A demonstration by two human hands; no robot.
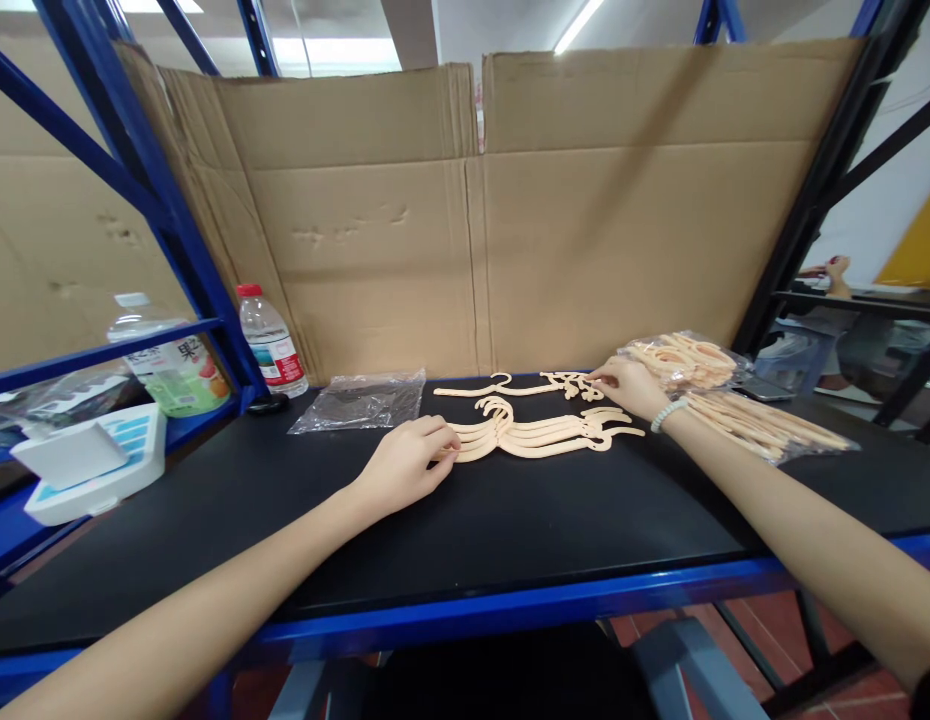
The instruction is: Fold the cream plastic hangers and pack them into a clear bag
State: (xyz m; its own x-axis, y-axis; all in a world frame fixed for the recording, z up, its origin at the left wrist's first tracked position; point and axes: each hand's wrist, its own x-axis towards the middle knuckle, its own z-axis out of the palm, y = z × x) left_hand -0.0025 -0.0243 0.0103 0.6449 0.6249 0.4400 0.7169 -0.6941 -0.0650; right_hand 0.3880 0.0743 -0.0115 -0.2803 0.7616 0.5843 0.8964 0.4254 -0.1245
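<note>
Several beige clothes hangers (544,437) lie stacked on the black tabletop, hooks bunched at the middle and pointing away from me. My left hand (411,462) is closed around the stack's left ends, thumb and fingertips together. Behind the stack, a single hanger (472,391) lies with its hook up. Small beige curved pieces (574,384) sit in a loose cluster at its right end. My right hand (631,387), with a beaded bracelet at the wrist, reaches over that cluster with fingertips pinched at its edge. Whatever is between those fingertips is too small to make out.
Clear bags of beige parts (679,360) and long beige pieces (765,425) lie right. A clear plastic bag (360,401) and a red-capped bottle (271,345) are left, near a white device (97,460). Cardboard (375,250) walls the back.
</note>
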